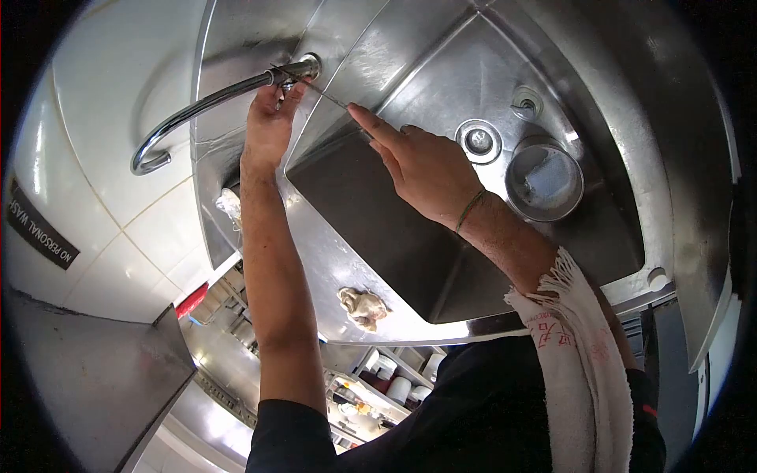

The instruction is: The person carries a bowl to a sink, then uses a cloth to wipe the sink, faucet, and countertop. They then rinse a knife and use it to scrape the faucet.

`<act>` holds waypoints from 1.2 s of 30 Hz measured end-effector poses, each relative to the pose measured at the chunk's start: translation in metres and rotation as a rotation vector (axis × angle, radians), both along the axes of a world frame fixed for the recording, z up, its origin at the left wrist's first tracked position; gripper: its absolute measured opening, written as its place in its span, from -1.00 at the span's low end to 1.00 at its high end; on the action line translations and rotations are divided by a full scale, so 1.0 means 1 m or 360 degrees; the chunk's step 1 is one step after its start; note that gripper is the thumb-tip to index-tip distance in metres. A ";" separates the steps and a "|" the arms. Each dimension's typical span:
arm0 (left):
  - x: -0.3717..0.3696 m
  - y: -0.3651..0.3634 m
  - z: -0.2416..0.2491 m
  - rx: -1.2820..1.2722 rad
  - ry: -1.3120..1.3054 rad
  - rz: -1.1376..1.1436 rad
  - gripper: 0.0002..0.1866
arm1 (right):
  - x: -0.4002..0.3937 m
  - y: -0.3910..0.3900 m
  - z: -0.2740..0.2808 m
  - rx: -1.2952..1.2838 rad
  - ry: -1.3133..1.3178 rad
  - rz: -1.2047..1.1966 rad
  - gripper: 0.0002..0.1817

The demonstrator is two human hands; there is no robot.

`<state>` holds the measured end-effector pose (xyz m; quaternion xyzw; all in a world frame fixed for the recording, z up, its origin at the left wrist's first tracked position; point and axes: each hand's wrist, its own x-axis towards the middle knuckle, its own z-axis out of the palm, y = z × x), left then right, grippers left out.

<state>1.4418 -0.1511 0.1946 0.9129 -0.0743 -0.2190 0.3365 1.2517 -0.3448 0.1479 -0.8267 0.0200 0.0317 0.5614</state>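
My left hand (272, 118) is closed on the base of a chrome faucet (197, 110), near where it meets the wall. Its fingers are partly hidden behind the fitting. My right hand (426, 165) grips a thin, straight metal tool (327, 96), the index finger stretched along it. The tool's far end crosses the faucet just above my left fingers. Its handle is hidden in my palm, so its exact kind does not show. Below my right forearm lies the deep steel sink basin (371, 213).
A round metal pot (544, 181) with something pale inside sits in the sink beside the drain (479, 140). On the steel ledge lies a crumpled wet cloth (363, 307). A white towel (583, 370) hangs over my right arm. A sign (41, 225) is on the tiled wall.
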 end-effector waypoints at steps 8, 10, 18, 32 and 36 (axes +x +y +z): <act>0.004 0.008 -0.007 -0.0043 -0.0059 -0.0103 -0.76 | -0.004 0.009 0.010 -0.0053 0.0143 0.0029 -0.34; 0.001 0.002 -0.003 0.0050 -0.0045 -0.0020 -0.75 | -0.004 0.010 -0.002 -0.0047 0.0135 0.0029 -0.39; 0.010 0.024 -0.036 -0.0108 0.0002 0.0050 -0.72 | -0.004 0.010 -0.004 0.0013 0.0135 0.0038 -0.40; -0.055 0.028 0.064 0.0529 -0.1821 0.0446 -0.66 | 0.007 0.016 -0.027 -0.0047 -0.0004 0.0023 -0.41; -0.023 0.048 0.142 0.0817 -0.2174 0.0164 -0.14 | 0.008 0.012 -0.025 -0.0052 0.0005 0.0045 -0.41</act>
